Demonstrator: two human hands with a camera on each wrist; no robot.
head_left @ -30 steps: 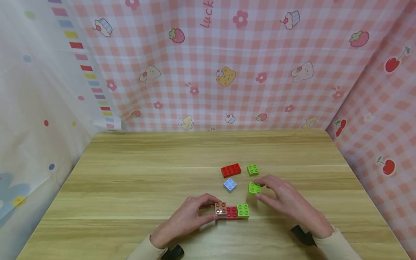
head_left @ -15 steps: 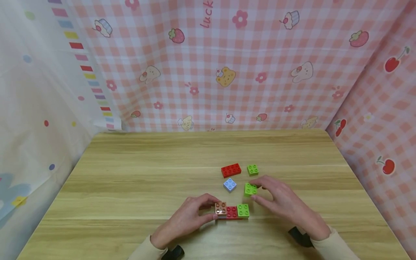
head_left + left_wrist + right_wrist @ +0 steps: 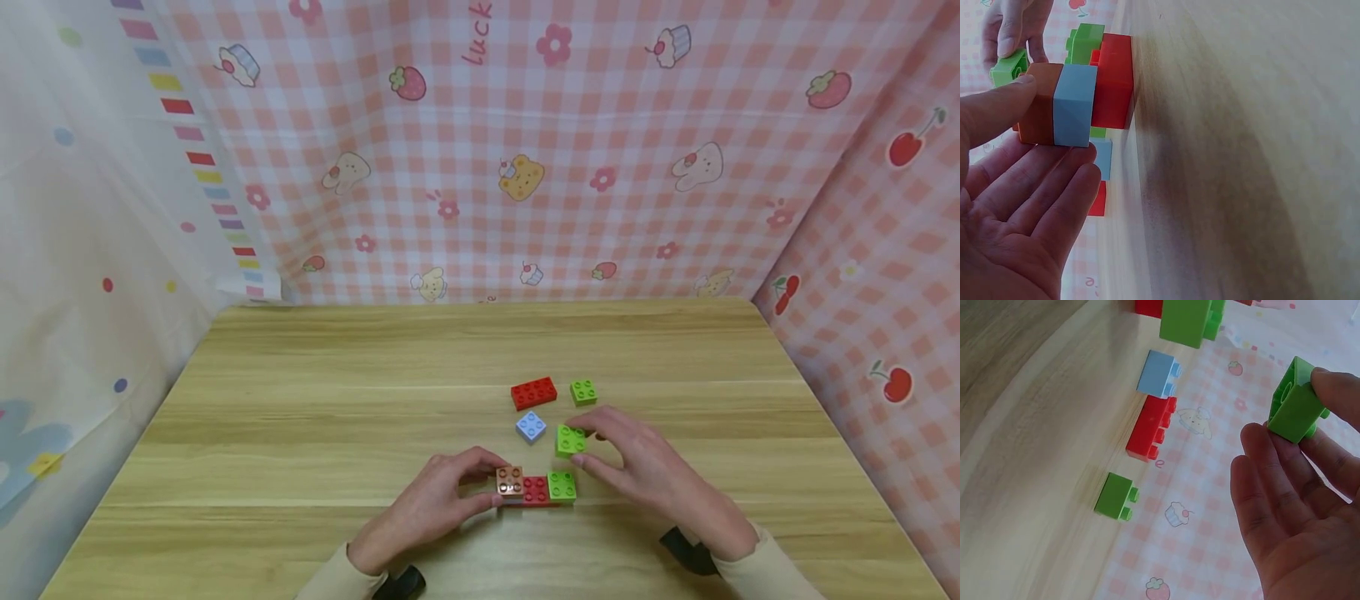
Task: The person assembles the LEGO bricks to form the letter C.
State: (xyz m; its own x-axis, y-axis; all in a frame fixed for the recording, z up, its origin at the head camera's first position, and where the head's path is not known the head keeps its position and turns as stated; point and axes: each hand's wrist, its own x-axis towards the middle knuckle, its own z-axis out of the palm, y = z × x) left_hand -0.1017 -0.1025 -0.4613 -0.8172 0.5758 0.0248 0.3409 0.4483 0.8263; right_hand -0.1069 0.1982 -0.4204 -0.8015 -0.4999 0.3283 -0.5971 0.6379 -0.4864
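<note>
Pinching green brick (image 3: pixel 1297 412), right fingers (image 3: pixel 1335 459)

Held green brick (image 3: pixel 570 442) aloft, studs up; brown brick (image 3: pixel 510 481) atop light-blue brick (image 3: pixel 1075 106) on nearer red brick (image 3: pixel 536 491).

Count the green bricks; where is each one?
3: the held green brick in the right hand, the stacked green brick on the right end of the red base, and the loose green brick right of the far red brick. None looks hidden.
</note>
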